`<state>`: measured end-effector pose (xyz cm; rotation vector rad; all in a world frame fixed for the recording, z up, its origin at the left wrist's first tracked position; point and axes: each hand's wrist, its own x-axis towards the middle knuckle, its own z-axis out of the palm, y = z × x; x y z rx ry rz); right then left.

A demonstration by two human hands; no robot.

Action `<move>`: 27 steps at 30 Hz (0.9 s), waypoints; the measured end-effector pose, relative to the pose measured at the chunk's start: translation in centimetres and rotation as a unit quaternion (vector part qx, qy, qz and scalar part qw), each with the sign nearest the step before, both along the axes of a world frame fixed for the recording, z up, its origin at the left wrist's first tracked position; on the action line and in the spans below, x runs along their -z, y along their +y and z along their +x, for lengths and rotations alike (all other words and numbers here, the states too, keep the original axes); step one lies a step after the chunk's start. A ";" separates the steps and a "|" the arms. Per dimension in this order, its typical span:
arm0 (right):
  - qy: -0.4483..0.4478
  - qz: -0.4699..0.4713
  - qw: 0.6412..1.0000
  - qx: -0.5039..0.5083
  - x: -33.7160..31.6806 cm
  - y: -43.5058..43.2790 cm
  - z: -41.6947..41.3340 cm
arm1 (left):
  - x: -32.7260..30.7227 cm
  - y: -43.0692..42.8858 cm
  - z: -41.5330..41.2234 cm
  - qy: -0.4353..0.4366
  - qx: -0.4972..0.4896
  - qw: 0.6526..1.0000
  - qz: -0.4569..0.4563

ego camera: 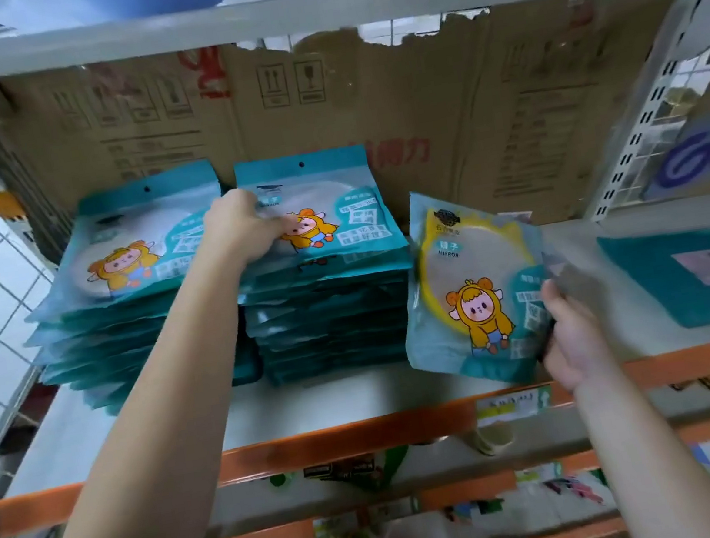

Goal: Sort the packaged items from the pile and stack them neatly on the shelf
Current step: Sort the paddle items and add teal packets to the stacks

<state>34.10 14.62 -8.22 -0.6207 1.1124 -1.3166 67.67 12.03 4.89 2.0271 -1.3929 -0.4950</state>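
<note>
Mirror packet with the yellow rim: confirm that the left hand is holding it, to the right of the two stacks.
Wrong hand. The head view shows the right hand holding the mirror packet with the yellow rim, to the right of the two stacks; the left hand rests on top of them.

I read light as even, moderately bright, source unseen. Soft shadow under stacks (pixel 328 318). Mild sheen on held pack (pixel 473 279). Blur on right hand (pixel 575 338), lower shelves (pixel 379 516). Edge distortion bends uprights (pixel 625 130). Centre print readable.
</note>
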 end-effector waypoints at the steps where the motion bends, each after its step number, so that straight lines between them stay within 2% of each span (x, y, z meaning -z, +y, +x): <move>1: 0.000 -0.004 1.000 -0.001 -0.1 0.2 -0.1 | 0.1 -0.2 0.2 -0.009 0.007 1.000 0.008; 15: -0.064 -0.068 0.993 -0.069 -5.1 -0.5 2.3 | 0.3 0.4 -0.3 -0.158 0.040 0.986 0.024; 18: -0.055 -0.088 0.990 -0.100 -8.0 -1.2 4.4 | 1.0 2.9 0.2 -0.140 0.039 0.984 -0.103; 22: -0.047 -0.121 0.982 -0.137 -12.4 -2.5 9.3 | 4.1 7.8 1.6 -0.143 0.031 0.940 -0.307; 27: -0.024 -0.098 0.977 -0.187 -16.0 -4.6 18.8 | 9.7 12.1 3.2 -0.168 0.002 0.923 -0.345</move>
